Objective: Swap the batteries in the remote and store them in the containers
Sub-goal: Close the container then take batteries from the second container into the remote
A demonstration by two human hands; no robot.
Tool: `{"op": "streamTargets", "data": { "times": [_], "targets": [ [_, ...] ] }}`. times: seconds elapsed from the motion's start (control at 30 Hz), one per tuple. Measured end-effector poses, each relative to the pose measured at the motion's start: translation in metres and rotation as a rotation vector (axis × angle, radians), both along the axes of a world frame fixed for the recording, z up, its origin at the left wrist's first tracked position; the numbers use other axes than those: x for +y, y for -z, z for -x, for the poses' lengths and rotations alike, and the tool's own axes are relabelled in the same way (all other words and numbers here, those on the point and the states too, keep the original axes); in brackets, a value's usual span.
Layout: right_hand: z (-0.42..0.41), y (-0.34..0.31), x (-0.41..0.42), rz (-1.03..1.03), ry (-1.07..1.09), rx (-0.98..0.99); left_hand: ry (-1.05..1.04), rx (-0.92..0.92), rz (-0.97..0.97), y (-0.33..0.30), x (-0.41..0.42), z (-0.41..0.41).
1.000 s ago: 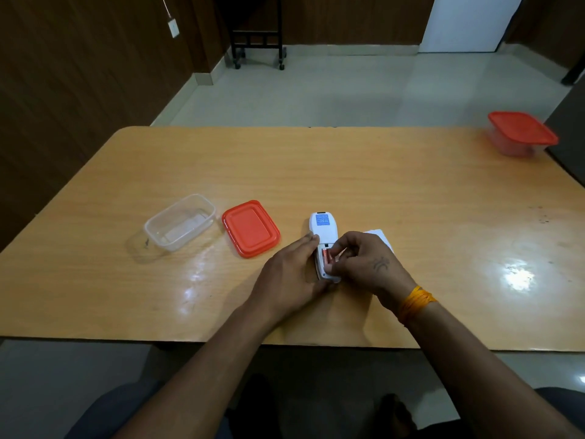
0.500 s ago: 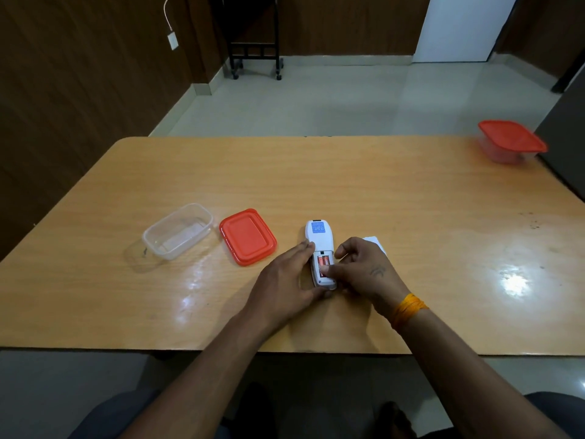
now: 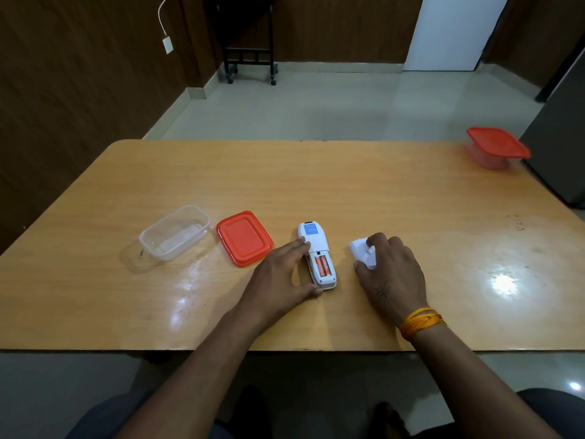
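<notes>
The white remote [image 3: 316, 253] lies face down on the wooden table [image 3: 348, 191], with its battery compartment open and two orange batteries [image 3: 323, 266] side by side inside it. The left hand [image 3: 278, 278] is spread beside the remote, the fingers touching its left edge and the thumb touching its near end. The right hand [image 3: 391, 272] rests to the right of the remote, on the white battery cover [image 3: 361, 252]; the fingers curl over it, but I cannot tell if they grip it. Left of the remote lie a red lid [image 3: 243, 237] and an open clear container [image 3: 175, 232]. A closed container with red lid [image 3: 497, 147] stands at the far right corner.
</notes>
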State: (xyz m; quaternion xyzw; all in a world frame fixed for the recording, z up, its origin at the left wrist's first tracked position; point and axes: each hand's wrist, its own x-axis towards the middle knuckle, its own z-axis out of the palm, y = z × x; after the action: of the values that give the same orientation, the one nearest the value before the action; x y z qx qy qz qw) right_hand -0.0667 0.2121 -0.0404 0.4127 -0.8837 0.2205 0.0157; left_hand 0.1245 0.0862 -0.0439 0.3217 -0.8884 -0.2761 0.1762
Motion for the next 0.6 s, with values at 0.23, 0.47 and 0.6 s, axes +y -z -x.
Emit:
{"op": "streamTargets", "data": {
  "times": [0.23,0.47,0.6],
  "targets": [
    [-0.023,-0.016,0.001,0.146,-0.096,-0.076,0.032,-0.041,0.038,0.0,-0.004,0.001],
    [-0.06,-0.013,-0.005,0.165,-0.212,-0.061,0.048,0.005,0.028,-0.003,-0.006,0.0],
    [-0.063,-0.009,-0.007,0.125,-0.221,-0.019,0.079,0.0,0.027,-0.001,-0.012,-0.003]
  ]
}}
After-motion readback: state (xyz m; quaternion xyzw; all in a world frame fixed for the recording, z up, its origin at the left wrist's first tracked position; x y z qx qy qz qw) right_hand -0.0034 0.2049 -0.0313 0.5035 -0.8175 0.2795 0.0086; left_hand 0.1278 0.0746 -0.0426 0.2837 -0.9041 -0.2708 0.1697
